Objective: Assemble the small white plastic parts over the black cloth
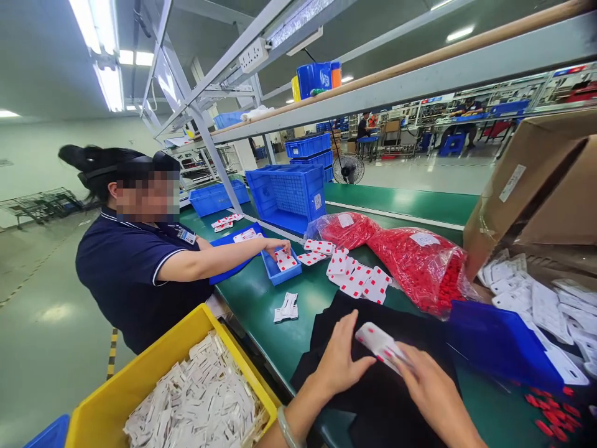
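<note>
My left hand (339, 359) rests on a black cloth (373, 398) with its fingers stretched toward a white card with red pieces (377, 341). My right hand (426, 381) pinches that card from the right, its fingertips blurred. More white cards with red pieces (357, 278) lie spread on the green table (261, 298) just beyond. Clear bags of red parts (420, 264) lie behind them.
A co-worker in a dark polo sits at left, one hand (276, 247) at a small blue tray (282, 269) of cards. A yellow bin (153, 367) of white pieces stands near left. A blue tray (499, 342), an open cardboard box (536, 186) and blue crates (286, 196) surround the area.
</note>
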The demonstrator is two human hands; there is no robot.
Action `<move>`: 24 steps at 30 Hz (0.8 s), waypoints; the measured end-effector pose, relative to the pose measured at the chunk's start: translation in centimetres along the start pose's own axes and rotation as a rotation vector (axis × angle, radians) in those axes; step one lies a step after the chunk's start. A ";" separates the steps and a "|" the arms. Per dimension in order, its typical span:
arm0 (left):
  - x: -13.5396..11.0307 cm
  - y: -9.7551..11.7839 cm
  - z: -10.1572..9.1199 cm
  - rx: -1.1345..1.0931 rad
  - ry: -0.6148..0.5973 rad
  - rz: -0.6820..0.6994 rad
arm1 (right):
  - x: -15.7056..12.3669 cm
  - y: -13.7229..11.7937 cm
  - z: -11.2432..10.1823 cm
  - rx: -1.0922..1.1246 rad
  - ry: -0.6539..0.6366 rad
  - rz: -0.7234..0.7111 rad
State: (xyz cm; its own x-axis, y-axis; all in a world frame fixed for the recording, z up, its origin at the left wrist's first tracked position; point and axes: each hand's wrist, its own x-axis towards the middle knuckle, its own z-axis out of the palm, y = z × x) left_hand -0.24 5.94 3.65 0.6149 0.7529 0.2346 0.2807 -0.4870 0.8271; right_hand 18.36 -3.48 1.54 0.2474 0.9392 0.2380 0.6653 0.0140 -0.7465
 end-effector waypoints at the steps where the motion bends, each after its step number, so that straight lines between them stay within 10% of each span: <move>1: -0.3 0.2 -0.1 -0.107 0.045 -0.057 | -0.1 -0.3 -0.3 0.149 0.000 0.116; 7: -1.1 3.5 0.5 -0.554 -0.126 -0.232 | -0.7 -3.9 -0.5 0.896 -0.099 0.461; 21: -0.4 3.2 -0.3 -0.650 -0.149 -0.306 | -0.1 -2.9 -0.4 0.606 -0.229 0.306; 24: -0.5 2.0 -0.8 -0.839 -0.021 -0.379 | 0.9 -0.2 -0.7 0.273 -0.054 0.269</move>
State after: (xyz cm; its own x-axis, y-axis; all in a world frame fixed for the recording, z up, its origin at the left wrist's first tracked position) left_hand -0.57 4.95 5.54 0.6064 0.7845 -0.1299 -0.1554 0.2771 0.9482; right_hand 18.91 -2.91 2.31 0.3453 0.9383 -0.0166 0.3674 -0.1515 -0.9176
